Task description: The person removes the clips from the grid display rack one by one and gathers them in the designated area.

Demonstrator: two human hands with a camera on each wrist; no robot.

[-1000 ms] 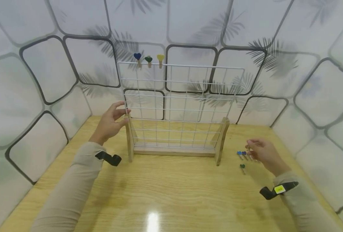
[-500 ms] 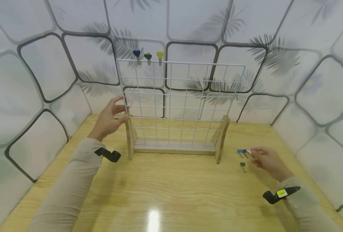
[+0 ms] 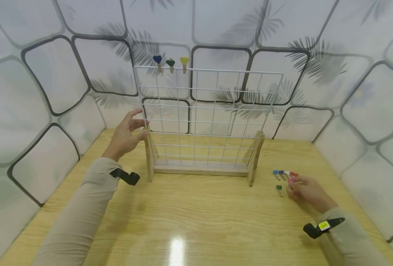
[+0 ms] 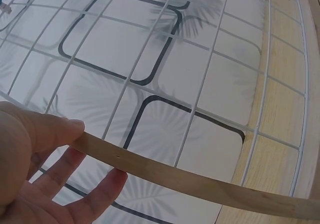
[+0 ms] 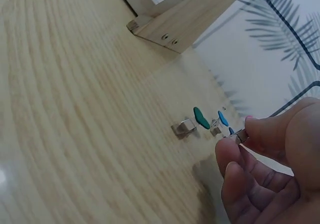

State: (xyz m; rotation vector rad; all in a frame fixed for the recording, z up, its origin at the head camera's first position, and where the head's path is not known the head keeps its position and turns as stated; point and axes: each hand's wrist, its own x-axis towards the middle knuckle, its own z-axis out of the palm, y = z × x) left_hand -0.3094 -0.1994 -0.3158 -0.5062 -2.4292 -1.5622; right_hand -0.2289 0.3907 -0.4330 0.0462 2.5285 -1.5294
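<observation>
A white wire grid rack [image 3: 203, 108] stands on a wooden base on the table. My left hand [image 3: 124, 136] holds its left wooden upright [image 4: 150, 166], thumb on one side and fingers on the other. Out at the right, my right hand [image 3: 311, 194] pinches a small heart clothespin with a pink heart [image 3: 292, 180]; the right wrist view shows the clothespin's clip [image 5: 240, 136] between thumb and forefinger. Just beyond those fingers lie blue [image 3: 276, 172], dark blue [image 3: 281, 172], white [image 3: 287, 173] and red [image 3: 294, 174] heart clothespins in a row. Closer in is a green one [image 3: 279, 187].
Dark blue [image 3: 157, 59], green [image 3: 170, 62] and yellow [image 3: 184, 60] heart clothespins are clipped along the rack's top wire, toward its left end. The rack's right upright [image 3: 256, 159] stands between the grid and the loose clothespins. Patterned white walls [image 3: 366, 107] enclose the table [image 3: 199, 214].
From over the row, my right hand has taken the pink heart clothespin and drawn it slightly nearer, uncovering the red one. My left hand stays on the upright.
</observation>
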